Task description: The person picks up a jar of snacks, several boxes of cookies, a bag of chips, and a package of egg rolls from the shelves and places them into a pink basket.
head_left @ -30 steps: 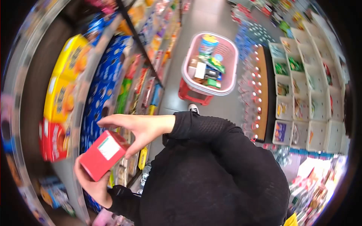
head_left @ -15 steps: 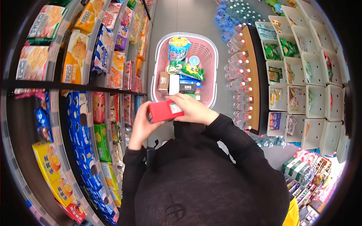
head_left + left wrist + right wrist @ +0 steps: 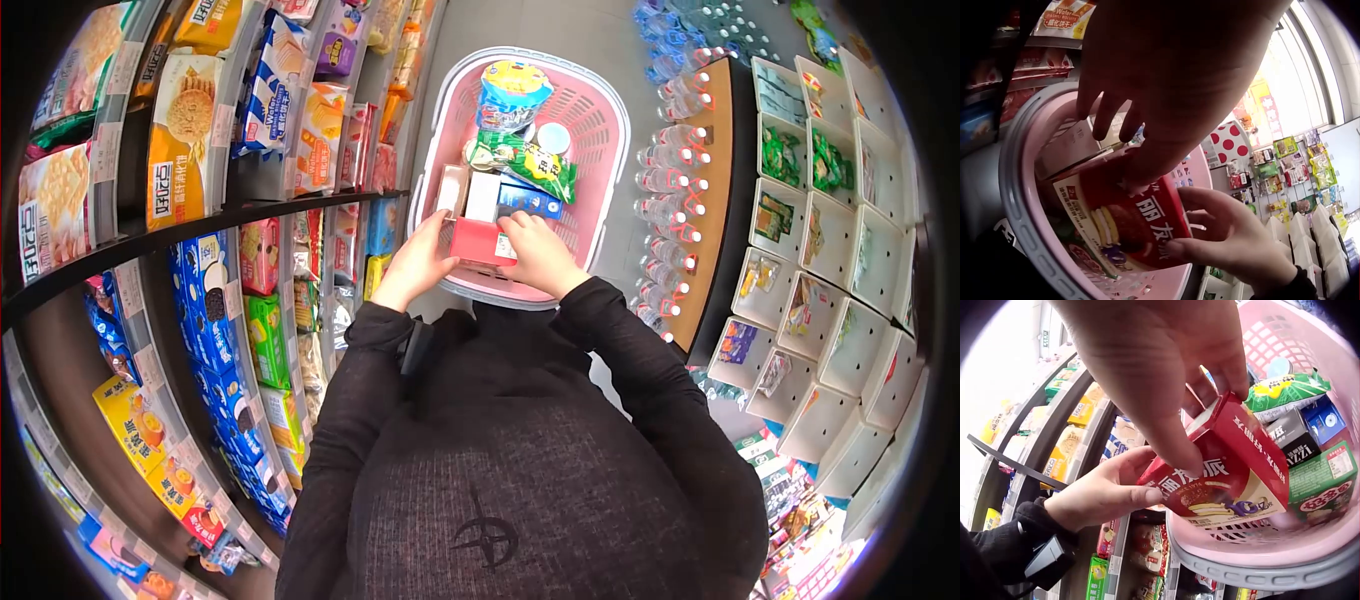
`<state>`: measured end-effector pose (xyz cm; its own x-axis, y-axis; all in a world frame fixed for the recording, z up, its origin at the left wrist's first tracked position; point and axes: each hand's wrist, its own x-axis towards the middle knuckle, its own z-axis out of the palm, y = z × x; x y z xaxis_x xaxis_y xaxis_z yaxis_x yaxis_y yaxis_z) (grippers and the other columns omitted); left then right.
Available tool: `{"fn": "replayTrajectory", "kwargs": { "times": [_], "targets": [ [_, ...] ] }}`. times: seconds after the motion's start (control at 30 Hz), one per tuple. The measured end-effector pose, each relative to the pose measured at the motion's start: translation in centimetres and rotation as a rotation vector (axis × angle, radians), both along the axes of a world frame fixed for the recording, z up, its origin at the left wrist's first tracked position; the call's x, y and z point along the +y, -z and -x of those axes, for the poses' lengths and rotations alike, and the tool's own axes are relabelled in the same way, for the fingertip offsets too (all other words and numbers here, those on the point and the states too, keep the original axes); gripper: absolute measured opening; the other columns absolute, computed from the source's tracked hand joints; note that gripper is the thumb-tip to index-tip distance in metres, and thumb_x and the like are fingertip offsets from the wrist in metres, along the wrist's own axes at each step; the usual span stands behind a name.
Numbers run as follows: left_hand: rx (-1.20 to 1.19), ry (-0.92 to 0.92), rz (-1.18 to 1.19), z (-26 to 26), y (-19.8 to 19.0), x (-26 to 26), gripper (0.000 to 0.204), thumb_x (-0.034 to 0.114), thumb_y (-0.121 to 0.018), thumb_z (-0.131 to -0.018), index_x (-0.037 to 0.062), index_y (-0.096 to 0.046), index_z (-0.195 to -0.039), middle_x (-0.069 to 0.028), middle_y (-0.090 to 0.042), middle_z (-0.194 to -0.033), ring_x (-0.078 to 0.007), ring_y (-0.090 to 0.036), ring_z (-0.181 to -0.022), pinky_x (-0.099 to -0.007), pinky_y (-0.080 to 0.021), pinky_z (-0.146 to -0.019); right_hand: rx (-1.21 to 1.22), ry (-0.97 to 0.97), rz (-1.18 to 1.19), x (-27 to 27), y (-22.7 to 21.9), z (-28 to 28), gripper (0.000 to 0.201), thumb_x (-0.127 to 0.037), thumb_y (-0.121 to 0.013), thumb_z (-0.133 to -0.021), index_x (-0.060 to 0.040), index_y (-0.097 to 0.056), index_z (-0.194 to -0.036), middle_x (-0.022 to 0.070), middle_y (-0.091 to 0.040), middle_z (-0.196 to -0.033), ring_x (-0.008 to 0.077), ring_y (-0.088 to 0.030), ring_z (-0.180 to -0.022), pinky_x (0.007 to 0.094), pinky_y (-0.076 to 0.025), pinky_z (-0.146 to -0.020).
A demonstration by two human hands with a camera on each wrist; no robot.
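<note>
Between my two hands is a red box of pies (image 3: 474, 240), at the near end of the pink basket (image 3: 607, 190). My left hand (image 3: 415, 264) grips its left end, thumb on the printed face in the left wrist view. With thumb and fingers, my right hand (image 3: 545, 256) holds the other end. The right wrist view shows the box (image 3: 1235, 481) tilted over the basket's near rim, beside a green box (image 3: 1325, 481) and a black box (image 3: 1294, 437). Also in the basket are a blue tub-like pack (image 3: 514, 98), a green snack bag (image 3: 540, 168), a white box (image 3: 483, 196) and a blue box (image 3: 535, 200).
Shelves of packaged biscuits (image 3: 185, 150) line the left side. To the right stand rows of water bottles (image 3: 668, 180) along a wooden board (image 3: 712, 190), then pale bins (image 3: 790, 210) with small snack packs. Blue bottles (image 3: 665, 40) stand farther off.
The box came away from the left shelf, both hands closing on it, then moved forward and down into the basket's near end. The view turned toward the basket.
</note>
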<state>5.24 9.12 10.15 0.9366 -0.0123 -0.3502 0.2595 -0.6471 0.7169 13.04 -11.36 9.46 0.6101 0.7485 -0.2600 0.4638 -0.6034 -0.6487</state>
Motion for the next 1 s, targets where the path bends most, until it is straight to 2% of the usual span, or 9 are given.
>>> {"fn": "replayTrajectory", "kwargs": {
  "times": [0.03,0.13,0.2,0.27,0.43,0.53,0.67,0.83,1.0],
  "targets": [
    [0.027,-0.027,0.0,0.4,-0.2,0.2,0.069,0.013,-0.067,-0.07,-0.001,-0.033,-0.129,-0.0216,-0.045,-0.124,-0.0319,-0.044,-0.117,-0.0355,-0.037,-0.098,-0.073,-0.036,-0.007,0.3,0.7,0.3,0.059,-0.016,-0.074,-0.056,-0.0006,-0.049,-0.107,0.0143,-0.051,-0.099,0.0308,-0.052,-0.094,0.038,-0.047,-0.078],
    [0.054,-0.08,-0.006,1.8,-0.8,0.3,0.063,0.015,-0.064,-0.074,-0.0011,-0.036,-0.128,-0.0216,-0.046,-0.124,-0.0321,-0.045,-0.116,-0.0354,-0.038,-0.096,-0.11,-0.057,-0.002,1.2,1.3,0.6,0.061,-0.016,-0.075,-0.055,0.0001,-0.048,-0.107,0.0145,-0.051,-0.099,0.0305,-0.052,-0.094,0.038,-0.047,-0.079],
    [0.024,-0.096,-0.045,2.9,-0.1,0.2,0.06,0.016,-0.064,-0.076,0.0012,-0.039,-0.128,-0.0188,-0.049,-0.12,-0.0288,-0.052,-0.106,-0.0348,-0.042,-0.09,-0.077,-0.077,0.015,1.8,1.9,0.6,0.062,-0.017,-0.074,-0.056,-0.0015,-0.046,-0.109,0.0136,-0.05,-0.1,0.0318,-0.051,-0.096,0.0385,-0.045,-0.081],
    [-0.021,-0.123,-0.048,4.0,0.4,-0.1,0.052,0.017,-0.063,-0.078,0.0012,-0.043,-0.123,-0.0169,-0.052,-0.115,-0.0269,-0.054,-0.099,-0.0346,-0.043,-0.087,-0.118,-0.046,-0.004,2.2,2.3,0.5,0.06,-0.015,-0.075,-0.055,0.0005,-0.047,-0.106,0.014,-0.05,-0.098,0.0296,-0.052,-0.093,0.0382,-0.047,-0.078],
    [-0.01,-0.141,0.0,5.1,-0.5,-0.3,0.045,0.019,-0.062,-0.079,0.0026,-0.049,-0.119,-0.015,-0.055,-0.111,-0.0262,-0.054,-0.099,-0.0349,-0.043,-0.087,-0.167,-0.062,0.02,2.4,2.7,0.6,0.056,-0.014,-0.074,-0.051,-0.001,-0.046,-0.099,0.0137,-0.049,-0.095,0.0304,-0.051,-0.092,0.0385,-0.047,-0.076],
    [0.037,-0.175,0.025,6.0,-1.4,0.2,0.044,0.021,-0.061,-0.08,0.0023,-0.05,-0.118,-0.0156,-0.055,-0.112,-0.0273,-0.054,-0.102,-0.0349,-0.043,-0.087,-0.179,-0.069,0.066,2.2,2.6,0.5,0.057,-0.013,-0.074,-0.051,-0.0009,-0.046,-0.099,0.0141,-0.049,-0.096,0.0308,-0.051,-0.092,0.0388,-0.047,-0.076],
    [0.003,-0.165,-0.012,8.0,-1.3,0.8,0.043,0.02,-0.059,-0.081,0.0015,-0.049,-0.118,-0.0161,-0.054,-0.114,-0.0281,-0.055,-0.103,-0.0352,-0.044,-0.086,-0.215,-0.021,0.08,2.0,2.7,1.0,0.057,-0.019,-0.078,-0.054,-0.0007,-0.047,-0.099,0.0145,-0.049,-0.097,0.032,-0.051,-0.091,0.0395,-0.046,-0.077],
    [0.113,-0.184,0.047,10.9,-1.6,1.9,0.043,0.021,-0.06,-0.081,0.0016,-0.049,-0.118,-0.0148,-0.056,-0.112,-0.0261,-0.058,-0.097,-0.0348,-0.046,-0.082,-0.298,-0.047,0.076,2.9,2.5,2.9,0.059,-0.023,-0.079,-0.054,-0.0003,-0.046,-0.099,0.015,-0.049,-0.096,0.0317,-0.05,-0.092,0.039,-0.045,-0.078],
    [0.1,-0.173,-0.01,13.5,-2.2,4.0,0.044,0.026,-0.061,-0.081,0.0018,-0.05,-0.117,-0.0151,-0.057,-0.109,-0.0266,-0.056,-0.1,-0.0348,-0.045,-0.084,-0.357,-0.101,0.082,3.6,3.0,3.9,0.063,-0.023,-0.078,-0.057,0.0028,-0.045,-0.104,0.0177,-0.049,-0.1,0.0336,-0.049,-0.097,0.04,-0.043,-0.082]
  ]
}}
